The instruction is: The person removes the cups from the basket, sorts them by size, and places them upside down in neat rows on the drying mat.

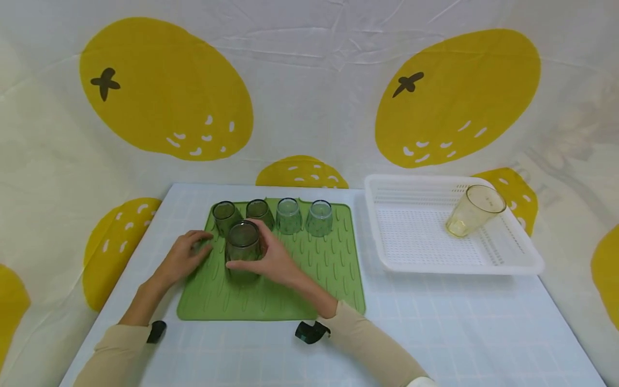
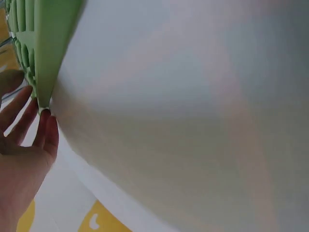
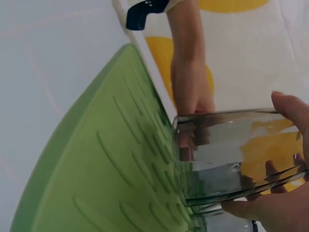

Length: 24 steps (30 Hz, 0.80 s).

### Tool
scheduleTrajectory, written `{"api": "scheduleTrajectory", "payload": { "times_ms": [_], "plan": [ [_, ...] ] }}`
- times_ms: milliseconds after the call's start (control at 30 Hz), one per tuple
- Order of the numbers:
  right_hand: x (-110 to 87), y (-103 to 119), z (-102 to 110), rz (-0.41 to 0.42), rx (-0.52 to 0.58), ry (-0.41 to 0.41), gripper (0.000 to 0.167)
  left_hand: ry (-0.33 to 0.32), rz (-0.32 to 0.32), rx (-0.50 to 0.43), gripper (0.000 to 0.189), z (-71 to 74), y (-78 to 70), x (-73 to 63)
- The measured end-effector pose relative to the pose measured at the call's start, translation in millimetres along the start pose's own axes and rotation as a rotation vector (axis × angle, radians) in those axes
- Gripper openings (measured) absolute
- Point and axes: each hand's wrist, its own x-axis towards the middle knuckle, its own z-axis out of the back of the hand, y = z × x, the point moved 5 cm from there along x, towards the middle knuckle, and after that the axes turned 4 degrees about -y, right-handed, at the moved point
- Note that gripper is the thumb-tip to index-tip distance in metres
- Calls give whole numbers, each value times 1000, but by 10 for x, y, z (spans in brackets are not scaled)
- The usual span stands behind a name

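A smoky grey drinking glass point(image 1: 243, 244) is upright in my right hand point(image 1: 273, 258), gripped between thumb and fingers over the left part of a green ridged mat point(image 1: 300, 290). In the right wrist view, the base of this glass point(image 3: 217, 154) is close to the mat; I cannot tell whether they touch. My left hand point(image 1: 182, 258) is at the mat's left edge with its fingers loosely bent. Its fingertips point(image 2: 45, 113) lie against that edge in the left wrist view. Behind the held glass, two dark glasses point(image 1: 225, 215) and two clear bluish glasses point(image 1: 319, 219) stand in a row.
A white plastic basket point(image 1: 411, 242) stands right of the mat, with a tall yellowish glass point(image 1: 474, 210) leaning inside it. The table point(image 1: 435, 333) has a pale checked cover. A cloth printed with yellow fruit point(image 1: 314, 107) hangs behind it.
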Motion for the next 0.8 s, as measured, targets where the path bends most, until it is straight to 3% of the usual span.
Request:
{"api": "scheduleTrajectory", "payload": {
  "times_ms": [233, 467, 667, 800],
  "plan": [
    [0, -42, -98, 8, -36, 27, 83, 67, -6, -38, 27, -13, 56, -44],
    [-19, -74, -116, 65, -88, 44, 82, 90, -41, -101, 34, -18, 103, -91],
    [-59, -30, -121, 147, -190, 97, 83, 120, -13, -136, 36, -22, 148, -113],
    [-82, -37, -112, 145, -175, 105, 83, 125, -14, -144, 36, -20, 150, -122]
  ]
}}
